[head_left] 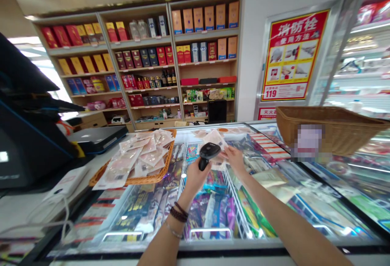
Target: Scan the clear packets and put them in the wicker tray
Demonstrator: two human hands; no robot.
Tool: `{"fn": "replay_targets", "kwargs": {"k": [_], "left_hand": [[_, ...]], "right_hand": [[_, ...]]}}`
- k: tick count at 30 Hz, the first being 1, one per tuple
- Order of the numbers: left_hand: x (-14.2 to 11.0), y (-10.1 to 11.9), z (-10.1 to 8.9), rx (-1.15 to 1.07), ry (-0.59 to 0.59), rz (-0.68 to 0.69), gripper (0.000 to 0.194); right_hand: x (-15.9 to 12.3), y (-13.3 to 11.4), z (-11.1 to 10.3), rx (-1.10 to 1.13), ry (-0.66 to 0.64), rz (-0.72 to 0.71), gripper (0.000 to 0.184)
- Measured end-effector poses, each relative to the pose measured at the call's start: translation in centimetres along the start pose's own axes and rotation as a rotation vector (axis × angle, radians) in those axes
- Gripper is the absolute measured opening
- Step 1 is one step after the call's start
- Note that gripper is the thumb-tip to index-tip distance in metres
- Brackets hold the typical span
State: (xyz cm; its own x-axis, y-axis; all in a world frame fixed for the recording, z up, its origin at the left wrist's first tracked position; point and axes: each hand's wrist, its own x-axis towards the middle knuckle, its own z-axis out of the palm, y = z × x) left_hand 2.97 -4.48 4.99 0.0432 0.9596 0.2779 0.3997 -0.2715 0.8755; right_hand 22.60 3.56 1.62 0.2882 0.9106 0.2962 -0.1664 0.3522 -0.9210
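Observation:
My left hand (195,178), with a dark beaded bracelet on its wrist, is wrapped round the handle of a black barcode scanner (210,149). The scanner's head points away from me over the freezer's glass top. Just to its right, my right hand (234,158) pinches the edge of a flat, pale packet (215,137). Part of that packet is hidden behind the scanner. To the left, a wicker tray (164,175) holds a heap of similar clear packets (143,152) with small printed labels; some overhang its front edge.
Under the glass of the chest freezer (210,245) lie wrapped ice creams in wire baskets. A tall brown wicker basket (350,131) stands at the right. At the left are a dark checkout machine (24,144) and a flat black scale (97,138). Shelves of boxes (146,56) line the back wall.

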Motion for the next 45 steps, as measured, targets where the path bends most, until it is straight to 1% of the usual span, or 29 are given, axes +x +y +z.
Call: {"fn": "replay_targets", "kwargs": {"k": [7,14,17,19,21,23,25,27,30,33,35,37,38,40,42,45], "left_hand": [[0.0,-0.5,0.1,-0.012,0.0,-0.002,0.024],[-0.1,-0.7,0.1,-0.008,-0.005,0.017,0.025],[-0.1,-0.4,0.1,-0.005,0.003,0.008,0.023],[0.0,-0.1,-0.1,-0.001,0.02,0.0,0.021],[0.2,0.3,-0.6,0.003,0.054,0.003,0.018],[0.5,0.7,-1.6,0.008,0.102,0.013,0.016],[1.0,1.1,-3.2,0.021,0.154,0.03,0.016],[1.5,1.4,-5.4,0.044,0.2,0.046,0.017],[2.1,1.7,-9.5,0.074,0.268,0.063,0.017],[2.3,2.0,-14.1,0.088,0.367,0.059,0.015],[2.2,2.1,-17.2,0.104,0.421,0.033,0.012],[1.8,2.0,-20.3,0.138,0.466,0.006,0.01],[1.6,2.0,-21.7,0.155,0.507,0.009,0.011],[1.0,1.6,-24.2,0.185,0.544,-0.02,0.013],[0.3,0.9,-26.4,0.205,0.572,-0.049,0.017],[-0.9,-0.3,-28.8,0.211,0.631,-0.079,0.02]], "right_hand": [[-0.1,0.2,-0.4,-0.053,0.036,0.024,0.064],[0.2,0.3,-0.8,-0.028,0.045,0.036,0.065],[0.4,0.3,-0.7,-0.034,0.076,0.036,0.057],[0.7,0.4,-0.6,-0.023,0.124,0.036,0.049],[1.0,0.7,-0.4,0.01,0.179,0.044,0.041],[1.5,1.3,-0.1,0.066,0.212,0.064,0.034],[2.3,2.1,0.6,0.127,0.223,0.091,0.028],[3.2,3.0,1.8,0.167,0.252,0.105,0.023],[4.9,3.7,4.6,0.159,0.281,0.086,0.02],[6.6,3.3,8.7,0.164,0.235,0.053,0.02],[7.4,2.4,12.1,0.187,0.193,0.062,0.019],[8.0,1.2,15.9,0.211,0.156,0.105,0.019],[8.1,0.6,17.9,0.223,0.133,0.134,0.02],[8.0,-0.4,22.0,0.244,0.08,0.185,0.022],[7.5,-0.9,25.9,0.243,0.003,0.216,0.019],[6.2,-1.1,31.1,0.187,-0.157,0.227,0.017]]}}
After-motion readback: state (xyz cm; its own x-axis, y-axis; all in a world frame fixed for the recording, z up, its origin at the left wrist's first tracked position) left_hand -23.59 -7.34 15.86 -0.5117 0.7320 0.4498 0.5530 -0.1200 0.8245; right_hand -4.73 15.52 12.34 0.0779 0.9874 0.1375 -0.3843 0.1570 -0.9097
